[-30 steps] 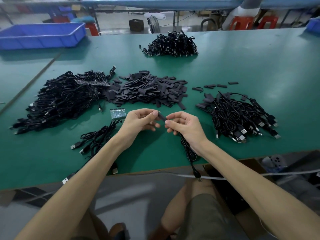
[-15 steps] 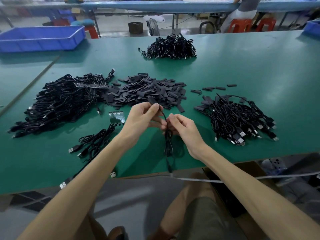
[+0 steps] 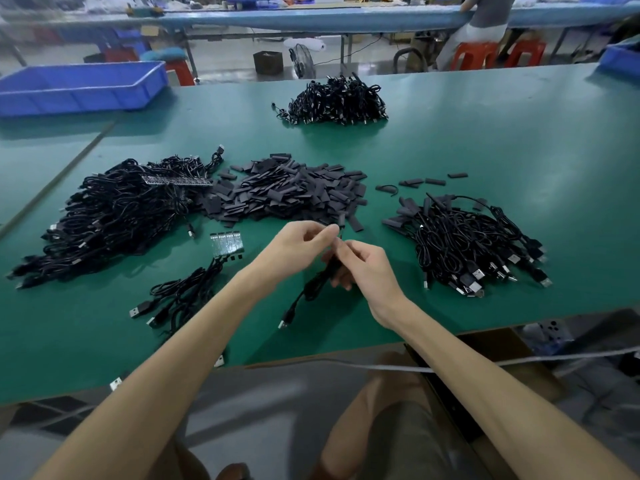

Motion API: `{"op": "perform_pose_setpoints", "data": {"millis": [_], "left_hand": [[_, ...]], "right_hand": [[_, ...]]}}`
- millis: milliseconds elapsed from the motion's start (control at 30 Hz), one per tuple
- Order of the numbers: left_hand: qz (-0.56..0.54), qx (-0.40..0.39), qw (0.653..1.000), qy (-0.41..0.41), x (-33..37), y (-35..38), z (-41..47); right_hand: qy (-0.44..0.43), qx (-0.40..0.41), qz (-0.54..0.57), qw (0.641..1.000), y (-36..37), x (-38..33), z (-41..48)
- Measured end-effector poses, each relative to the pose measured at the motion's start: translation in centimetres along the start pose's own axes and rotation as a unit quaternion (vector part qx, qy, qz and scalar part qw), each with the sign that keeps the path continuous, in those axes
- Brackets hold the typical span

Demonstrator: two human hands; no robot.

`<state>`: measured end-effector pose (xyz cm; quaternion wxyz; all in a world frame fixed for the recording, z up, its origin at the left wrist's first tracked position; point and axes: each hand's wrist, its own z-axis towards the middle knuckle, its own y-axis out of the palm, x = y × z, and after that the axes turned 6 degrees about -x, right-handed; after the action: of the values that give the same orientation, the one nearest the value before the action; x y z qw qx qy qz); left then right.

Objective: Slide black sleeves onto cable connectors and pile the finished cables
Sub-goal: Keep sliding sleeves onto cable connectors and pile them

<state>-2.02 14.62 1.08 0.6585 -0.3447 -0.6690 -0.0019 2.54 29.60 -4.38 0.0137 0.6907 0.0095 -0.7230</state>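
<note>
A worker seated at a green table (image 3: 519, 150) holds a thin black cable (image 3: 320, 280) between both hands, above the table's near edge. The left hand (image 3: 299, 244) pinches the cable's upper end with thumb and fingertips. The right hand (image 3: 369, 271), fingers curled, grips the cable just below it, and the two hands touch. The rest of the cable hangs down to the table and ends in a silver USB plug (image 3: 283, 323). Whether a sleeve sits on the pinched connector cannot be told, because the fingers hide it. Beyond the hands lies a heap of short flat black sleeves (image 3: 294, 192). To its left is a large tangled pile of black cables (image 3: 114, 216). To its right is a smaller pile of black cables (image 3: 464, 244), plugs facing the worker, likely the finished ones. The step in hand appears to be the sleeving itself. The next move would call for pushing the sleeve fully over the connector, laying the cable on the right-hand pile, and drawing another from the left.
</note>
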Motion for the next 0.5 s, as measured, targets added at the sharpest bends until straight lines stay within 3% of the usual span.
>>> {"op": "perform_pose_setpoints", "data": {"millis": [133,233,500], "left_hand": [[-0.038,-0.074,0.995,-0.046,-0.9,-1.2,-1.1],[-0.021,-0.11,0.993,-0.033,-1.2,-1.5,-1.5],[-0.085,-0.042,0.995,0.017,3.9,-0.9,1.5]], "right_hand": [[-0.004,0.038,0.048,0.998,-0.2,0.0,0.1],[-0.007,0.038,0.058,0.998,-0.1,-0.1,0.1],[0.004,0.1,0.078,0.992,-0.1,0.6,0.4]]}}
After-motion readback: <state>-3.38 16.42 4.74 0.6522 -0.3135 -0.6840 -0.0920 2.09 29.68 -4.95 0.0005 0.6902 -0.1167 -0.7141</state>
